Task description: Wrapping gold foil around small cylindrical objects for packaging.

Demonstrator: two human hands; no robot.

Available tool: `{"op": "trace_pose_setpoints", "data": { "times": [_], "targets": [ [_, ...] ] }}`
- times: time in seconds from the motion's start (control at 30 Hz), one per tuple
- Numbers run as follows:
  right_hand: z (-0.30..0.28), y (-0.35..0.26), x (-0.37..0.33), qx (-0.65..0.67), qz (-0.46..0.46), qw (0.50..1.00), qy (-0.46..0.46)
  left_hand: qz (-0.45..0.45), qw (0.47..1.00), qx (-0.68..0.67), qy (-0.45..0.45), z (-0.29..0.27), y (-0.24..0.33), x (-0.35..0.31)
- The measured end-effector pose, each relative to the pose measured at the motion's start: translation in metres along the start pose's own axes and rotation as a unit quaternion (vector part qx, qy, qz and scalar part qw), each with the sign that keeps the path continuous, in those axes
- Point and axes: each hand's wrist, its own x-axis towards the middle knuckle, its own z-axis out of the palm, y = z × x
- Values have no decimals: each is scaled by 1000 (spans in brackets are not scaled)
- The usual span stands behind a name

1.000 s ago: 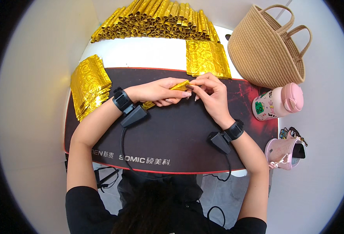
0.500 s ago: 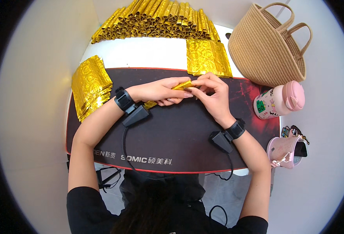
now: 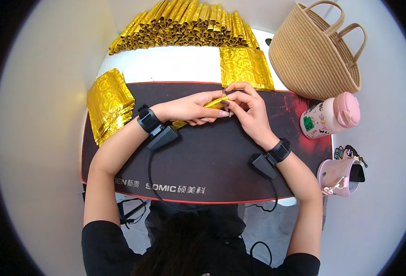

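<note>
A narrow roll of gold foil paper (image 3: pixel 215 103) slants over the dark desk mat, held between my hands. My left hand (image 3: pixel 189 108) is closed around it, and its lower end pokes out near the wrist. At the upper right end, my right hand (image 3: pixel 252 112) has its thumb and fingers bent against the roll's tip. The fingers overlap there, so the exact contact is partly hidden. Beyond my right hand lies a stack of flat gold foil sheets (image 3: pixel 246 69). Another fanned stack of gold sheets (image 3: pixel 110 105) rests beside my left forearm.
Many rolled gold tubes (image 3: pixel 184 27) are piled along the back of the white table (image 3: pixel 166 64). A woven basket (image 3: pixel 311 53) stands at the back right. In front of it are a pink-lidded bottle (image 3: pixel 329 116) and a pink cup (image 3: pixel 338 177) holding a dark object. Cables hang from both wrist devices.
My right hand's fingers have shifted at the roll's tip, with the index finger now lifted higher and straighter. My left hand keeps its hold. The whole view has shifted slightly.
</note>
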Motion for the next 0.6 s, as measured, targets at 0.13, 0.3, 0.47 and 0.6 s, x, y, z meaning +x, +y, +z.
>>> {"op": "trace_pose_setpoints", "data": {
  "times": [0.13, 0.3, 0.47, 0.6],
  "targets": [
    [-6, 8, 0, 59, 40, 993, 94, 5, 1000, 20, -4, 0, 5, 2],
    [-3, 13, 2, 125, 31, 988, 81, -25, 999, 15, 39, 2, 4, 1],
    [-5, 16, 2, 102, 10, 992, 71, -26, 998, 31, 43, 6, 9, 1],
    [-6, 10, 2, 66, -16, 993, 91, -21, 998, 37, 41, 6, 6, 3]
  ]
}}
